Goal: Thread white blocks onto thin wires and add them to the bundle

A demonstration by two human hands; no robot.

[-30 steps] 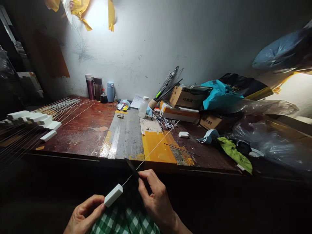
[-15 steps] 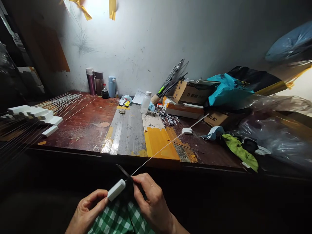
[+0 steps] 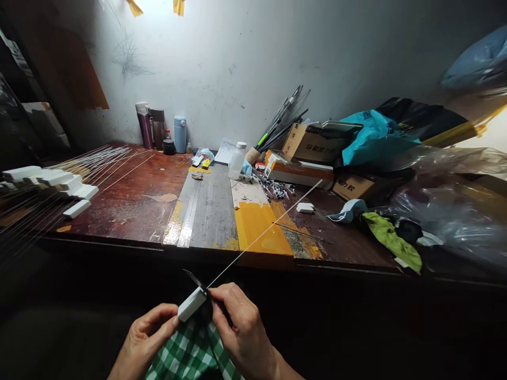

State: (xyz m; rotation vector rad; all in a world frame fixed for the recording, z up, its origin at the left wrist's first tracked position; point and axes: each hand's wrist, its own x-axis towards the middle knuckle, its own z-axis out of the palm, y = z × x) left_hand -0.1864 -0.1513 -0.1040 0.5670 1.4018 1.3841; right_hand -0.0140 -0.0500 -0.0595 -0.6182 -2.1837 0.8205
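Between thumb and fingers my left hand [image 3: 152,332] pinches the lower end of a white block [image 3: 191,304]. A long thin rod [image 3: 259,235] runs from the block's upper end, up and right over the table. My right hand [image 3: 241,324] grips a dark, narrow blade-like tool [image 3: 195,278], which lies across the rod at the block's upper end, its tip pointing up and left. Both hands are in front of the table edge, above green checked cloth [image 3: 190,351]. Another white block [image 3: 305,208] lies on the table at the right.
White blocks with rods [image 3: 55,177] are stacked at the left of the table [image 3: 130,211]. Bottles stand by the wall. A metal ruler [image 3: 189,216] lies mid-table. At the right are boxes [image 3: 312,142], plastic bags [image 3: 455,211] and a green cloth [image 3: 392,240].
The dark tool now meets the held block's end, where a small gap showed before. My right hand has moved slightly left, and the rod's far end has swung left, off the loose white block.
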